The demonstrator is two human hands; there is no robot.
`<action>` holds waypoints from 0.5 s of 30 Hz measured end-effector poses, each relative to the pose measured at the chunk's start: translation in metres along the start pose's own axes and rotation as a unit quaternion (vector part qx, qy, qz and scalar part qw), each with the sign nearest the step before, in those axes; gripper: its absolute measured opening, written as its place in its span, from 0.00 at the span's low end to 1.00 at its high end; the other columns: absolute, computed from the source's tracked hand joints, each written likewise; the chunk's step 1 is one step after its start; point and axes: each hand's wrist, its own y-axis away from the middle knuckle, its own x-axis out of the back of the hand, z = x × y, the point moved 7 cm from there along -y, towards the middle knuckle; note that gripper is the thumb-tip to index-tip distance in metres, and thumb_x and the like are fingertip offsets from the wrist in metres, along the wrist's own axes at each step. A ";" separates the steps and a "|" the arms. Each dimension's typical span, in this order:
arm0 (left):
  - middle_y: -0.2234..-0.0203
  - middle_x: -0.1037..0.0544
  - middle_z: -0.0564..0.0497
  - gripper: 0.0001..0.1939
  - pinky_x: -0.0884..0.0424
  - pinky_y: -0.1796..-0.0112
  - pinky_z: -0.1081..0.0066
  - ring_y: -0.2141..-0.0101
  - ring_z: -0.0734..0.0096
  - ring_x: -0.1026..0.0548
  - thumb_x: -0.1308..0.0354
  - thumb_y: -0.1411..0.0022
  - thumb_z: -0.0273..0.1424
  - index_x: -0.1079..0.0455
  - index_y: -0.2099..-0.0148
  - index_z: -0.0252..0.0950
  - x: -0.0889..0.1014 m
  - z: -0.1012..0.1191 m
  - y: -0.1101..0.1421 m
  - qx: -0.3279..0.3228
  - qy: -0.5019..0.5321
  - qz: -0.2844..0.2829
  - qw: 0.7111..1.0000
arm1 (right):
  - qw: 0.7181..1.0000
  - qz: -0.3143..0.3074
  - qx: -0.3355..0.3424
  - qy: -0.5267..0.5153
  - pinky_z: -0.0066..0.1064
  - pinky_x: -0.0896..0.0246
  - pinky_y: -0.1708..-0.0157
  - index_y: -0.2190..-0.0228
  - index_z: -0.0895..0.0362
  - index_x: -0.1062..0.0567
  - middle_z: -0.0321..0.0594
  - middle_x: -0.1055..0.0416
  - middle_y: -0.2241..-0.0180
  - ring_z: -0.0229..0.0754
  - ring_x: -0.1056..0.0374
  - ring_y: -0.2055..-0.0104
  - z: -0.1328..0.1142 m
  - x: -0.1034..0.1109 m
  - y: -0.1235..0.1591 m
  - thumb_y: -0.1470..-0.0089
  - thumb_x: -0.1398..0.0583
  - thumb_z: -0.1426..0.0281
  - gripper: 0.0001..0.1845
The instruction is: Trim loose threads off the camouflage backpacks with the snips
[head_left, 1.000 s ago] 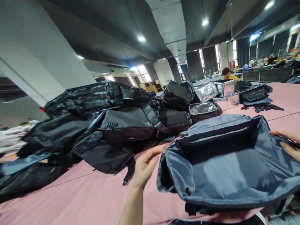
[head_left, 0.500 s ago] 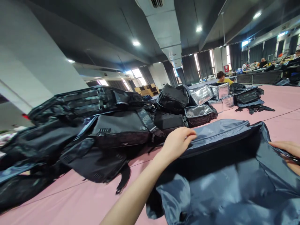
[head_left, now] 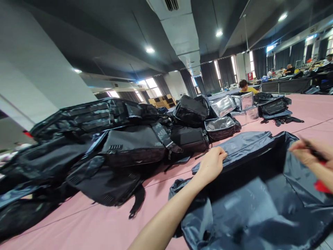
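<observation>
Head view: at four o'clock, gaping bag (head_left: 249, 201) with slate-grey lining, resting on pink table (head_left: 314, 111), lower edge cut off by the frame; along its far side, grey flap (head_left: 247, 146), folded outward; also at four o'clock but nearer the centre, left hand (head_left: 211, 164), forearm slanting up from six o'clock across the bag's left side; fingers pinching the flap's edge at its left end; just past three o'clock, right hand (head_left: 305, 152), blurred, over the bag's right-hand wall; fingers curled round a slim dark tool (head_left: 313, 149), too smeared to identify; contact between fingertips and bag rim impossible to tell; just below that wrist, a blurred red patch (head_left: 323, 186); between eight and nine o'clock, a heap of black bags (head_left: 130, 144), some camouflage-patterned; at seven o'clock, a loose strap (head_left: 137, 201) trailing from the heap onto the table; between two and three o'clock, beyond the flap, silver-lined bags (head_left: 220, 124); near three o'clock, another dark bag (head_left: 274, 107), straps spread on the table; at two o'clock, behind these, a person in yellow (head_left: 247, 89); at ten o'clock, pale column (head_left: 39, 66); at twelve o'clock, ceiling duct (head_left: 182, 34).
</observation>
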 end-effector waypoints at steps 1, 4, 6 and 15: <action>0.72 0.28 0.50 0.10 0.41 0.67 0.71 0.70 0.71 0.33 0.55 0.40 0.30 0.38 0.71 0.33 -0.001 -0.001 0.001 0.004 0.011 -0.004 1.000 | 0.999 -0.038 0.013 -0.033 0.25 0.41 0.76 0.62 0.54 0.31 0.38 0.32 0.73 0.37 0.36 0.74 -0.020 -0.020 0.002 0.49 0.48 0.48 0.24; 0.73 0.30 0.51 0.10 0.42 0.68 0.72 0.70 0.72 0.34 0.55 0.39 0.31 0.38 0.71 0.34 -0.003 -0.006 0.005 0.018 0.033 -0.001 0.999 | 0.991 -0.099 0.044 -0.076 0.27 0.39 0.67 0.62 0.55 0.34 0.38 0.33 0.69 0.37 0.35 0.69 -0.053 -0.078 0.008 0.41 0.54 0.56 0.18; 0.73 0.30 0.51 0.10 0.42 0.67 0.72 0.69 0.72 0.34 0.55 0.39 0.31 0.38 0.71 0.34 -0.004 -0.009 0.008 0.020 0.038 0.008 0.999 | 0.990 -0.108 0.041 -0.079 0.28 0.40 0.68 0.64 0.56 0.35 0.37 0.33 0.71 0.37 0.36 0.71 -0.053 -0.107 0.010 0.40 0.54 0.58 0.16; 0.72 0.31 0.50 0.10 0.42 0.68 0.71 0.69 0.71 0.34 0.57 0.38 0.31 0.41 0.70 0.34 -0.007 -0.006 0.016 -0.011 0.030 0.037 0.999 | 0.990 -0.113 0.071 0.035 0.28 0.46 0.76 0.66 0.55 0.33 0.33 0.35 0.76 0.34 0.40 0.77 -0.039 -0.125 0.020 0.42 0.50 0.59 0.14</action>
